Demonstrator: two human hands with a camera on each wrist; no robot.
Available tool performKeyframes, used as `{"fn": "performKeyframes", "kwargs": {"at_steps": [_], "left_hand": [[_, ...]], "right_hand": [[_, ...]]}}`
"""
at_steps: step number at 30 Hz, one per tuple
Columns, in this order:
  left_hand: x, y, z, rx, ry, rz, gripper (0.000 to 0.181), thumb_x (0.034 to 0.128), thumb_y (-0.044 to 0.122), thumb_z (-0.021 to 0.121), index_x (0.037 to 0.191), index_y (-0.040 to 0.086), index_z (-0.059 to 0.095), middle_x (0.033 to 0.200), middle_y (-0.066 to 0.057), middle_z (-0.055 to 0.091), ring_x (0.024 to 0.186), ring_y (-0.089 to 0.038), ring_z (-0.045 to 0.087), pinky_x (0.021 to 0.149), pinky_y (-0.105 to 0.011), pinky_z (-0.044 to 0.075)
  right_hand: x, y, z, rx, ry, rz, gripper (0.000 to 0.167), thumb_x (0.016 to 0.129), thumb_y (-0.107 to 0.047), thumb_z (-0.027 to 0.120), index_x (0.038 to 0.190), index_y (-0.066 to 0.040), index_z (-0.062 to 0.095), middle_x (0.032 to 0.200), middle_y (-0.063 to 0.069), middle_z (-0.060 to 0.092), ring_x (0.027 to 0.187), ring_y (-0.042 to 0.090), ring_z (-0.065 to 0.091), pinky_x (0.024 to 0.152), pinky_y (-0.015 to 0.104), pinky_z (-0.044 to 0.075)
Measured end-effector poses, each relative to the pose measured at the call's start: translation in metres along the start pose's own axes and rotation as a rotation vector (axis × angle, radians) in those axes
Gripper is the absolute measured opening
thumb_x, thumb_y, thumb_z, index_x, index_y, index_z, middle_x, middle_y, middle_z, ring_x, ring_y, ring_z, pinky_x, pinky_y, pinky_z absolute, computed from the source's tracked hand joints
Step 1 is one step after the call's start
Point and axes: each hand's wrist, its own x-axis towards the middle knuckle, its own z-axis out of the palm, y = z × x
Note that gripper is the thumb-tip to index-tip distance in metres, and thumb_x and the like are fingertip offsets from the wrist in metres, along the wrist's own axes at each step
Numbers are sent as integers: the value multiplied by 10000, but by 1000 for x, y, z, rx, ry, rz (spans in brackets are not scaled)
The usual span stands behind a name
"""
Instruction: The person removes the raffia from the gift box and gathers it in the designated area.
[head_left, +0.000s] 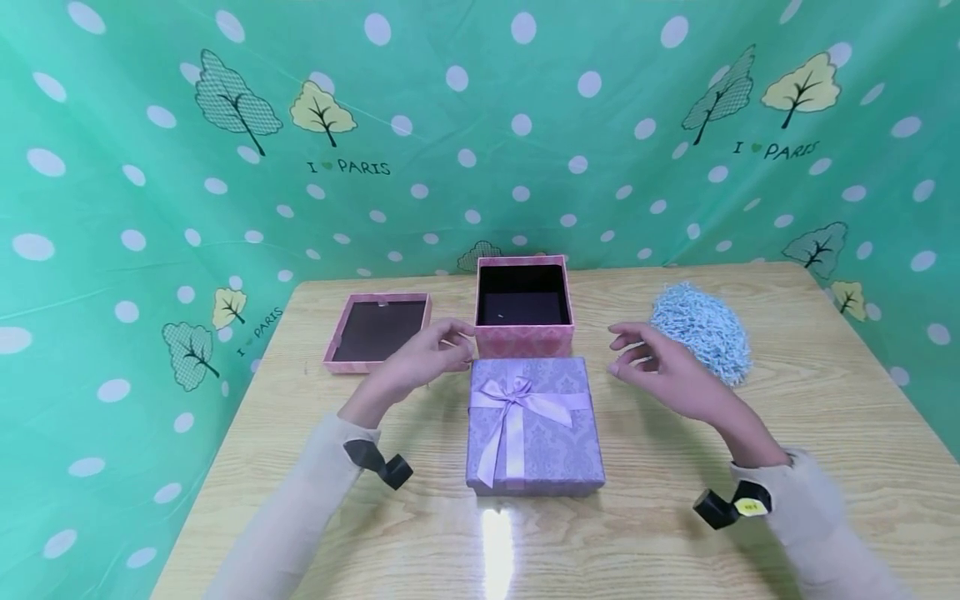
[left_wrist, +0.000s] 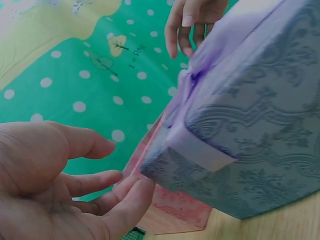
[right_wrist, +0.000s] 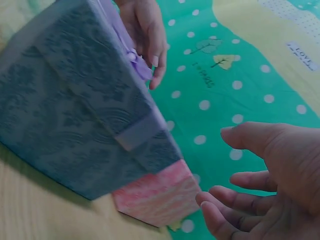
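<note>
A purple patterned box (head_left: 555, 442) with a lilac ribbon bow (head_left: 514, 398) stands closed on the table. Directly behind it is a pink box (head_left: 525, 342), uncovered, its dark inside showing. My left hand (head_left: 427, 358) hovers at the purple box's back left corner, fingers loosely bent; in the left wrist view the left hand (left_wrist: 95, 185) has its fingertips close by that corner, and whether they touch cannot be told. My right hand (head_left: 663, 367) is held in the air right of both boxes, fingers relaxed, holding nothing; the right wrist view shows the right hand (right_wrist: 270, 185) apart from the purple box (right_wrist: 85, 110).
A pink lid (head_left: 345, 367) with a dark inside lies at the back left. Behind my right hand is a fluffy light blue bundle (head_left: 701, 329). The wooden table (head_left: 300, 533) ends at a green dotted cloth (head_left: 420, 108) hanging behind and at the sides.
</note>
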Motion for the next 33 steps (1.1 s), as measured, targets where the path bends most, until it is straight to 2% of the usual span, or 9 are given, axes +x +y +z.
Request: {"fn": "performKeyframes", "kwargs": {"at_steps": [6, 10, 13, 17, 21, 28, 33], "left_hand": [[-7, -8, 5, -26, -51, -34, 397, 959, 120, 526, 1303, -53, 430, 1112, -185, 515, 980, -266, 626, 952, -446, 531], [-10, -13, 5, -72, -91, -57, 370, 960, 112, 521, 1279, -51, 432, 1102, -175, 492, 943, -234, 625, 942, -448, 537], [-13, -16, 6, -132, -137, -74, 357, 962, 88, 509, 1276, -53, 416, 1093, -179, 481, 929, -224, 625, 947, -475, 528], [-17, -21, 8, -176, -180, -112, 376, 969, 100, 513, 1300, -35, 396, 1079, -163, 484, 923, -210, 631, 939, -470, 534], [-18, -26, 8, -201, -196, -120, 412, 968, 121, 533, 1319, -29, 378, 1060, -149, 486, 913, -200, 625, 934, -469, 537], [-21, -30, 8, -255, -225, -127, 511, 940, 110, 581, 1365, -19, 327, 1065, -148, 484, 888, -218, 632, 950, -502, 518], [-22, -29, 8, -297, -251, -141, 582, 919, 112, 620, 1384, 1, 287, 1092, -153, 461, 890, -233, 631, 943, -523, 515]], "right_hand": [[-2, 4, 11, 57, -81, 16, 506, 951, -250, 600, 1387, -72, 415, 1211, 148, 569, 1070, 276, 589, 850, 340, 539], [-3, 6, 16, 101, -136, 31, 520, 947, -213, 606, 1394, -50, 396, 1214, 188, 562, 1070, 304, 595, 831, 308, 552], [-3, 8, 20, 185, -184, 51, 555, 941, -197, 613, 1403, -17, 363, 1228, 225, 535, 1070, 315, 597, 806, 297, 577], [-4, 10, 27, 305, -241, 88, 605, 939, -221, 620, 1417, -7, 319, 1247, 247, 488, 1076, 305, 590, 828, 375, 589], [-5, 11, 32, 378, -268, 108, 627, 941, -208, 616, 1433, -8, 282, 1255, 272, 453, 1049, 299, 601, 846, 443, 580], [-7, 12, 35, 423, -276, 127, 646, 950, -206, 602, 1456, -25, 244, 1252, 292, 438, 967, 290, 643, 844, 428, 583], [-8, 11, 35, 480, -297, 146, 670, 951, -184, 598, 1468, -19, 204, 1248, 308, 409, 951, 300, 648, 833, 465, 582]]}}
